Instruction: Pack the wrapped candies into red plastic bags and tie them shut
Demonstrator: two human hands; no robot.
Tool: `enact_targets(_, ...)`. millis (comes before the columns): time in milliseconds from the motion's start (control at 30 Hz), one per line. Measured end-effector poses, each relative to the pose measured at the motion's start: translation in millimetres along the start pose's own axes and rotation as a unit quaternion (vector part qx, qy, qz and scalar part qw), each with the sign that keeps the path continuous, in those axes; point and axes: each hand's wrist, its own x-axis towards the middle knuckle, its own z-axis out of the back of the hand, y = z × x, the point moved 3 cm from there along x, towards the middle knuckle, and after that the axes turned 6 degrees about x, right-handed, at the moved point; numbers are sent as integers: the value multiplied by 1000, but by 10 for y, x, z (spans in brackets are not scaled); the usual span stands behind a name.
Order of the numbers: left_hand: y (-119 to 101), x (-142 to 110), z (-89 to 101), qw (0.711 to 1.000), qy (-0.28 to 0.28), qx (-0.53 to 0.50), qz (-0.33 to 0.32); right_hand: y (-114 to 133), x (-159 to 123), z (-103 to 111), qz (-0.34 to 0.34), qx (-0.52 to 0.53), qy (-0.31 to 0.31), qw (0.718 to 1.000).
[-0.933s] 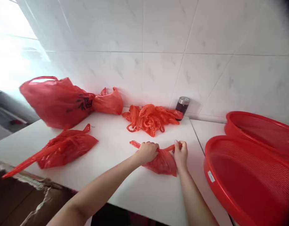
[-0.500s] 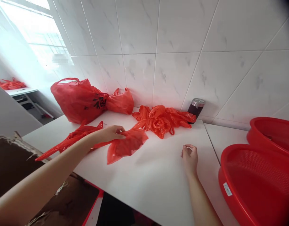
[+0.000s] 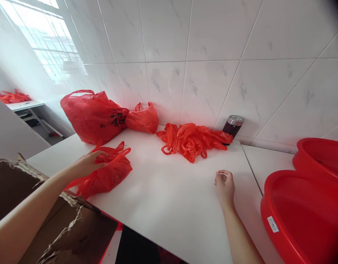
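Observation:
My left hand (image 3: pixel 92 162) is closed on a thin red plastic bag (image 3: pixel 111 176) at the left side of the white table (image 3: pixel 169 205). More crumpled red plastic lies under and behind that hand, so I cannot tell where one bag ends and another begins. On the right, my right hand (image 3: pixel 225 185) rests just over the tabletop with its fingers curled in and nothing visible in them. A loose heap of crumpled red plastic bags (image 3: pixel 192 141) lies against the wall between the two hands.
Two filled red bags, a large one (image 3: pixel 93 117) and a small one (image 3: pixel 144 119), stand at the back left. A dark tumbler (image 3: pixel 232 126) stands behind the heap. Red plastic baskets (image 3: pixel 279 220) sit at the right. A torn cardboard box (image 3: pixel 83 227) is below my left arm.
My left hand has moved left with the red bag, away from the heap to the bags at the table's left. My right hand has stayed in place.

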Motion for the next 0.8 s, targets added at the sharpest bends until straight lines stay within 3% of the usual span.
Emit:
enact_targets(133, -481, 44, -135, 995, 67, 3, -81, 43, 14, -74, 20, -9, 2, 1000)
enact_targets(233, -1030, 32, -440, 977, 146, -14, -157, 241, -200, -134, 46, -18, -10, 999)
enact_targets(300, -1385, -28, -717, 957, 201, -21, -210, 518, -457, -132, 81, -18, -7, 997)
enact_targets(367, -1678, -122, -992, 930, 256, -32, -262, 941, -749, -78, 202, 2, 82, 976)
enact_targets(400, -1795, -173, -1113, 914, 285, -35, -286, 1174, -888, 0, 270, -6, 139, 953)
enact_targets(467, -1966, -266, -1297, 889, 326, -35, -320, 1607, -1054, 346, 374, -40, 163, 912)
enact_targets(567, -2105, -367, -1470, 879, 329, -37, -344, 2014, -853, 1242, 378, -148, 23, 913)
enact_targets(667, -2160, -474, -1678, 897, 243, -26, -368, 1989, -195, 2237, 257, -284, -96, 919)
enact_targets(733, -2170, -568, -1879, 909, 140, 3, -393, 1751, 329, 2762, 137, -399, -100, 901)
enact_targets(800, -2164, -660, -2090, 909, 22, 39, -414, 1409, 775, 3128, -20, -512, -68, 856)
